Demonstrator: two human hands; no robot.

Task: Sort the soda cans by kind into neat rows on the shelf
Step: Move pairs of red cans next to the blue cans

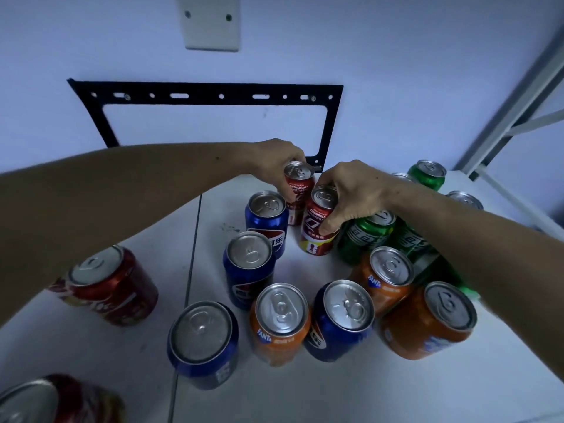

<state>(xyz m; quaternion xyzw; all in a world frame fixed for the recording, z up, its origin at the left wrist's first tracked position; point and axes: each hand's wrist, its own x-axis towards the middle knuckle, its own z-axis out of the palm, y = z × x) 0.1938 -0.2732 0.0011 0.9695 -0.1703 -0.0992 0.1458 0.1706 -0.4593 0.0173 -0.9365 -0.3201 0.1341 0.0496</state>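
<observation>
Both hands work at the far middle of a smooth white shelf (351, 392), matte, with a thin seam running near-to-far on its left part. Left hand (276, 161) is curled over the rim of the far red can (300, 186), fingers wrapped down its side. Right hand (351, 193) grips the near red can (317, 230) from above, thumb pressed on the label, fingers round the top edge. The two red cans stand upright, just beside each other, maybe touching, hard to tell under the fingers.

All cans are glossy metal cylinders with dull silver lids and pull tabs. Four blue cans (259, 270) stand in a loose line from far middle to near left. Three orange cans (279, 328) cluster near right, mixed with one blue. Green cans (363, 236) sit at right, partly hidden under the right forearm; another green can (427, 175) stands at the far right corner. A third red can (106, 285) stands alone at left; a fourth (45, 401) is cut off at the near left edge.

Behind, a black perforated metal bracket (213, 96) is screwed to the pale wall (381, 56), with a white blank plate (210, 22) above. Grey metal frame bars (518, 96) rise at right
</observation>
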